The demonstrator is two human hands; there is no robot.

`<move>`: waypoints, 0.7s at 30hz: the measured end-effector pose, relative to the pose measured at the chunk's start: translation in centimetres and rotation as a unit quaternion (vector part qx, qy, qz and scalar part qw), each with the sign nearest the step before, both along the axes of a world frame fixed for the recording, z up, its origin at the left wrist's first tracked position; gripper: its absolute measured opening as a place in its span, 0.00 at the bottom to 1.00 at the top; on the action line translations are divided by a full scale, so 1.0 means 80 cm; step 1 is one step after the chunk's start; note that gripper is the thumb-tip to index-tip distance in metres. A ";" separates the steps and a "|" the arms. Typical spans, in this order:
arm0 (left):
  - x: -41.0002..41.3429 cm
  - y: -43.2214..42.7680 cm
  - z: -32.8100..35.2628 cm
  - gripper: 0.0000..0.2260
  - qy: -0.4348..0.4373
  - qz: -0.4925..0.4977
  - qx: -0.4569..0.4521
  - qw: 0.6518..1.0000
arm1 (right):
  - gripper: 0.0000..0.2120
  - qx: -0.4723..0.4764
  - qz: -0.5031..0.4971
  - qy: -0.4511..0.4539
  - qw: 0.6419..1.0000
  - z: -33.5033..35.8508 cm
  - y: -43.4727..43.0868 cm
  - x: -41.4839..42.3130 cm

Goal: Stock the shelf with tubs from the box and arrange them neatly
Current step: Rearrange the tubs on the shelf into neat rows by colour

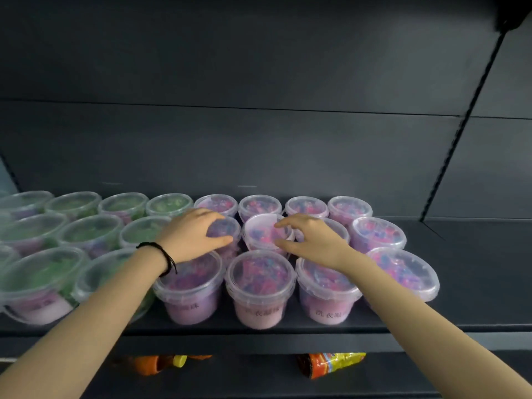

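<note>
1. The dark grey metal shelf (pixel 475 269) runs beneath the left grip (pixel 195 231) and the right grip (pixel 311 240); its bare stretch lies right of the right grip, and no box is in view
2. Round clear-lidded plastic tubs of green filling (pixel 92 228) stand left of the left grip: four at the back, three in the middle, at least two in front, the far edge being too blurred to count
3. Round clear-lidded plastic tubs of purple and pink filling (pixel 260 277) number twelve, in three rows of four: one row beyond the grips, one under them, one nearer than them
4. The tilted tub (pixel 263 234), second in the middle row, sits askew between the grips, its upright axis leaning; the right grip is on it, so that arm looks best placed to level it
5. The upright tub (pixel 227 226) lies under the left grip, whose fingers curl over its lid with the thumb on the near side
6. The right grip pinches the tilted tub's rim between forefinger and thumb, palm over the next tub to its right
7. Two bottles lie below the grips: an orange bottle with a yellow cap (pixel 161 364) and a red-and-yellow labelled bottle (pixel 331 365)
8. A black wrist cord (pixel 162 256) sits just behind the left grip
</note>
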State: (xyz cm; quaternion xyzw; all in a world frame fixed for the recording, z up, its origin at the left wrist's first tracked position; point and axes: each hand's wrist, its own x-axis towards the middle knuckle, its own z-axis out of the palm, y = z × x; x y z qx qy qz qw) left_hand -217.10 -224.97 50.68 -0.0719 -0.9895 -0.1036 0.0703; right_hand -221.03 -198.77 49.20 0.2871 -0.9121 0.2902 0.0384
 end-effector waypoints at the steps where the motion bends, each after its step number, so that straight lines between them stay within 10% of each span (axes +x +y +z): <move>1: -0.012 -0.013 0.001 0.36 -0.013 0.013 0.006 1.000 | 0.22 0.017 -0.020 -0.013 1.000 0.004 -0.012 -0.009; 9: -0.044 -0.036 -0.010 0.54 -0.090 0.007 0.029 0.996 | 0.41 0.268 -0.126 -0.025 0.955 0.004 -0.089 -0.054; 21: -0.050 -0.055 -0.025 0.61 -0.107 -0.003 0.023 0.994 | 0.32 0.204 0.148 -0.255 0.934 0.033 -0.042 -0.092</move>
